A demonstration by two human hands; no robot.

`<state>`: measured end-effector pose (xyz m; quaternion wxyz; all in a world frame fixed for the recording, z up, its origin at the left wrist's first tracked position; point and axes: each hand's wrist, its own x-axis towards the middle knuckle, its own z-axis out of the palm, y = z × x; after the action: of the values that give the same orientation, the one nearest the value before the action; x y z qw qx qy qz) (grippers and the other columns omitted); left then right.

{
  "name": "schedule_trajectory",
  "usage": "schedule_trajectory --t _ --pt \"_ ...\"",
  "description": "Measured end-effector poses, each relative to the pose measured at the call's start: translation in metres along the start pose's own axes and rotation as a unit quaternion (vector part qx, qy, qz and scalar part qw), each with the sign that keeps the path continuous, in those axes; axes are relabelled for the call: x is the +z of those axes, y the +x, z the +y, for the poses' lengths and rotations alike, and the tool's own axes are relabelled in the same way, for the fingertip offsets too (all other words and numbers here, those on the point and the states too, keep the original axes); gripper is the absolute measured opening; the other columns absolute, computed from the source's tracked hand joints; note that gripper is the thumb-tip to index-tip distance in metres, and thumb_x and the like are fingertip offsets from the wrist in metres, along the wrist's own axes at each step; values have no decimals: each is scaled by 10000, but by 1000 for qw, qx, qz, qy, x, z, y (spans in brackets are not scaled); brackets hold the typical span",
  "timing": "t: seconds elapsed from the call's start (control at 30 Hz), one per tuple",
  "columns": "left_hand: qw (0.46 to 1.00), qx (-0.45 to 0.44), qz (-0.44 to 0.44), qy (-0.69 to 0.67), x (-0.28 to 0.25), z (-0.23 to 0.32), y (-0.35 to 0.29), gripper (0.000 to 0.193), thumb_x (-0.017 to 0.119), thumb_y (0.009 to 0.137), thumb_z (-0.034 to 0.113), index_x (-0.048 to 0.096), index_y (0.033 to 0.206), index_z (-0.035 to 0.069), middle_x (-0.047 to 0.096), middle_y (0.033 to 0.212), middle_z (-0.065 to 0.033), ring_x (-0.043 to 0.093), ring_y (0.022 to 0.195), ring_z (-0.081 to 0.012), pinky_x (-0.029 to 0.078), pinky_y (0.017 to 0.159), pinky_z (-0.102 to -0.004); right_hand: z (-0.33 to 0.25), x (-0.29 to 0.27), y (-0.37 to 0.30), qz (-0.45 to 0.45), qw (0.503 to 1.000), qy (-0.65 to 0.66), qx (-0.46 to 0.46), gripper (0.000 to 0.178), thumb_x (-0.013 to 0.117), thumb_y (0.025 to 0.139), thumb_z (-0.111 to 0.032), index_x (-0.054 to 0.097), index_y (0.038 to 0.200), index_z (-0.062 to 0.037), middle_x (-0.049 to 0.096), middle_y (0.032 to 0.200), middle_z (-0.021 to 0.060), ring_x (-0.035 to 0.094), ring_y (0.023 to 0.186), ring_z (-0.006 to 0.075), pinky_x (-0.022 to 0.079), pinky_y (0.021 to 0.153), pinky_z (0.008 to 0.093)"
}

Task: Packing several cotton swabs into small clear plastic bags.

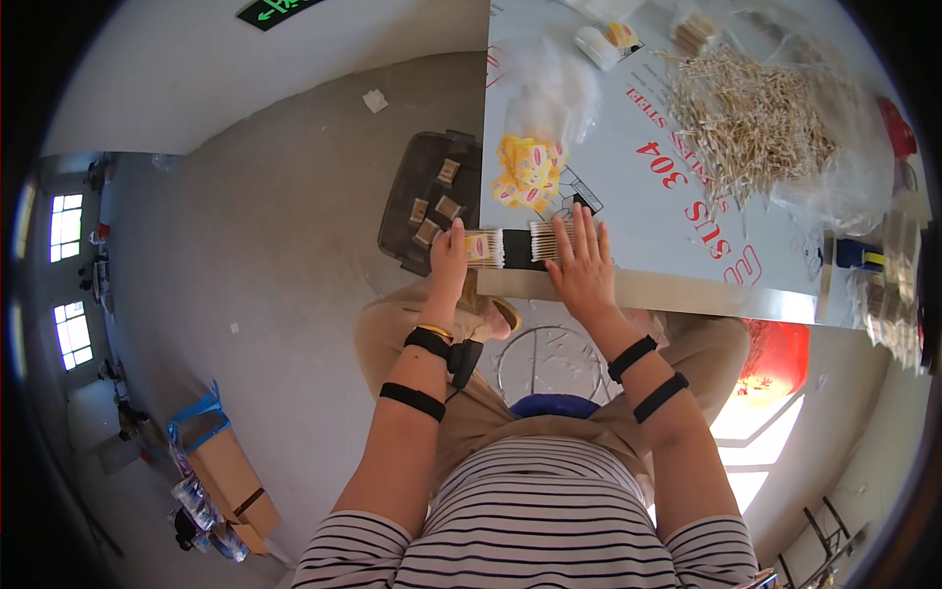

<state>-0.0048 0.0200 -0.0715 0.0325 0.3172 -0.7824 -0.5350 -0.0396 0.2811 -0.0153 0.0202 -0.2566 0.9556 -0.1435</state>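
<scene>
At the table's near left corner, my left hand (448,263) is closed on a small pack of cotton swabs (484,248) with a yellow label, its white tips pointing right. My right hand (586,267) lies flat with fingers stretched over a row of loose cotton swabs (542,241), partly hiding them. Between the two sets shows a black strip (517,249) on the tabletop. Just beyond lies a heap of yellow and white labels (531,171). A large pile of loose cotton swabs (751,123) spreads over clear plastic at the far right.
A dark plastic bin (402,187) stands below the table's left edge, with several swab packs (449,207) in it. Clear bags (564,88) lie farther back on the metal-look table (628,177). An open cardboard box (233,476) is on the floor at left, a red bag (782,358) at right.
</scene>
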Motion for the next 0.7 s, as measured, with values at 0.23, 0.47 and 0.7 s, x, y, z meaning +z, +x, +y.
schedule_trajectory --t 0.23,0.47,0.7 --pt "951 -187 -50 -242 12 -1 -4 524 605 1028 581 595 981 59 638 884 -13 640 794 -129 529 698 -298 -28 16 3 7 999 33 -2 768 586 1012 -412 280 1652 -118 190 1720 210 169 1606 340 131 1296 539" --pt "950 -170 -29 -260 15 -3 -8 550 578 1030 607 647 1020 61 671 878 7 644 726 -87 499 586 -267 -45 22 7 9 1000 27 1 717 583 1016 -386 313 1644 -168 197 1731 160 175 1606 326 127 1289 562" --pt "950 -172 -20 -260 13 -1 -6 556 564 1036 610 649 1004 62 668 889 1 628 712 -91 488 575 -273 -46 19 8 6 999 38 3 703 591 1013 -382 331 1636 -186 213 1729 136 178 1606 317 125 1290 559"
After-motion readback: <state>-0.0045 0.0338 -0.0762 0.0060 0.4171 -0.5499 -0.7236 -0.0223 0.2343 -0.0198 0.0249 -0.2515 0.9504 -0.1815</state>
